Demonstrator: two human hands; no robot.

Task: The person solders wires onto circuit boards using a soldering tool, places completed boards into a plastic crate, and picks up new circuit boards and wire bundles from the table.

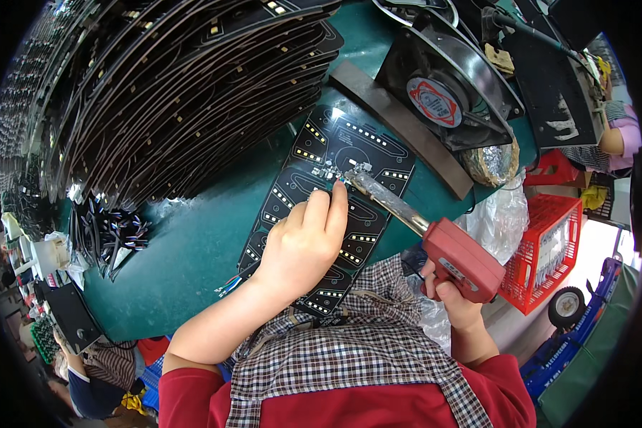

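Note:
A long black circuit board (357,220) with rows of small pale LEDs lies slanted on the green workbench before me. My right hand (453,298) grips the handle of a red soldering gun (465,260). Its metal barrel points up and left, and the tip reaches small parts (328,172) in the upper middle of the board. Over the board, my left hand (303,232) has its fingers drawn together, with the fingertips down beside that tip. What they pinch is too small to make out. Thin coloured wires (228,287) stick out at the board's lower left edge.
Many similar black boards (192,107) stand stacked at the left. Below them lies a bundle of dark wires (107,232). A dark bar (403,128) and a black fan (435,100) sit beyond the board. A red crate (542,253) stands at right. Other people work at both sides.

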